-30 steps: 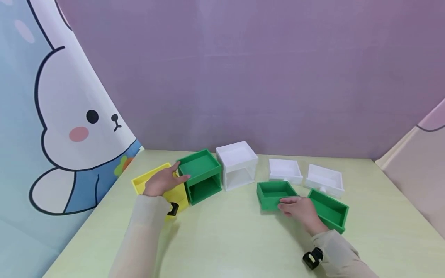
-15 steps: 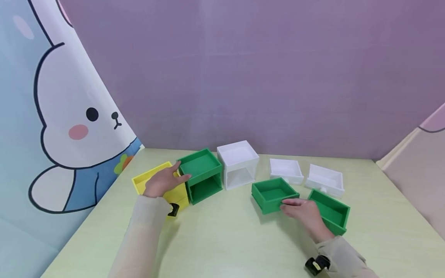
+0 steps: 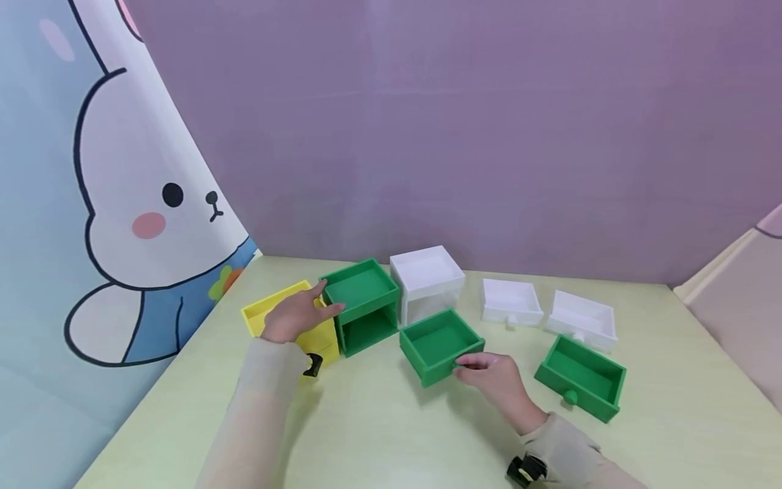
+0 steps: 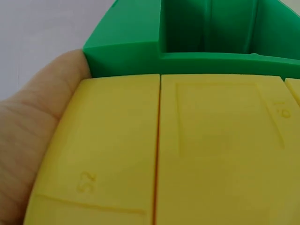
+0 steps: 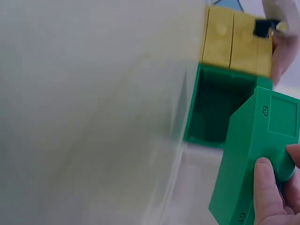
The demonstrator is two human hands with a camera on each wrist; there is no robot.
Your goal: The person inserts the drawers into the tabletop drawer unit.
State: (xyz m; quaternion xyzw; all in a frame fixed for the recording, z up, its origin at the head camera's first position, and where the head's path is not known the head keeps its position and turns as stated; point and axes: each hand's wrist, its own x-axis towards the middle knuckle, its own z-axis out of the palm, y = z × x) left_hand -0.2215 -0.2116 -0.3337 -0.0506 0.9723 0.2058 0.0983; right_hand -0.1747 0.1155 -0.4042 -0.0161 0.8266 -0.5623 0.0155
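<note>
My right hand pinches the round knob of a green drawer, held tilted just above the table. In the right wrist view the thumb and a finger sit on either side of that knob. To its left stands a green cabinet, with an open front and a shallow tray top. My left hand rests on its left edge, index finger and thumb spread and straight; other fingers are hidden. A yellow cabinet with drawer fronts stands against the green one, under the left hand.
Right of the green cabinet stands a white cabinet with an open front. Two white drawers lie at the back right. Another green drawer lies before them. A purple curtain hangs behind the table.
My right hand has lifted the green drawer and carried it left, turning it, towards the green cabinet's front. The left hand has kept its place on that cabinet; the view has shifted slightly.
</note>
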